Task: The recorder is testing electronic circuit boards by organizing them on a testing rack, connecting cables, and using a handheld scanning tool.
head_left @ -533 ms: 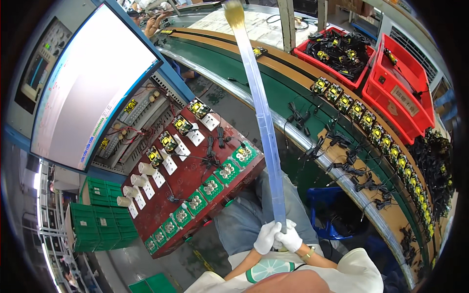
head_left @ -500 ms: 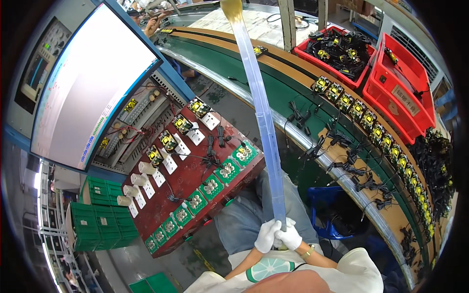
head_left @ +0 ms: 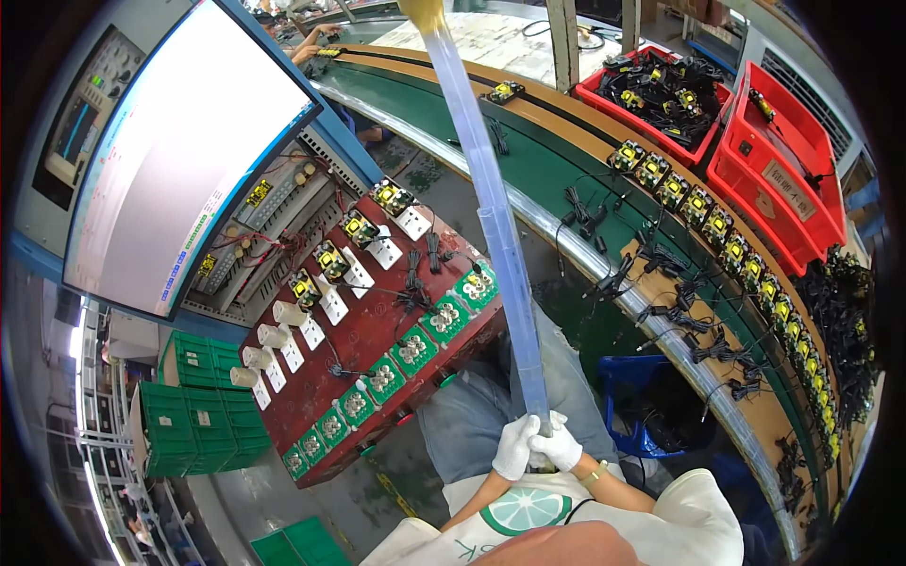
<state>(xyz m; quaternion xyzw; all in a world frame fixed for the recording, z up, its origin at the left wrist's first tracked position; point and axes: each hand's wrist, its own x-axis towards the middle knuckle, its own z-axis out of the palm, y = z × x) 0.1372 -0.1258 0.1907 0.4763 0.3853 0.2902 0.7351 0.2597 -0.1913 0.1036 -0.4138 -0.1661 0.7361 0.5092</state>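
Note:
A long, pale-blue, translucent stick rises from my lap toward the top of the view, where it ends in a yellowish-brown head. Its lower end sits between my gloved hands. My left hand is closed around it from one side, and my right hand is closed against it from the other; both wear white gloves. To the left stands a dark red test bench with white sockets, green boards and several yellow-and-black circuit boards plugged in.
A curved conveyor carries a row of circuit boards and black cables on the right. Red bins stand beyond it. A large monitor is at left, above green crates. A blue stool stands beside my legs.
The upper end of the stick has tipped slightly to the left. My hands remain closed together at its lower end. The view has shifted a little.

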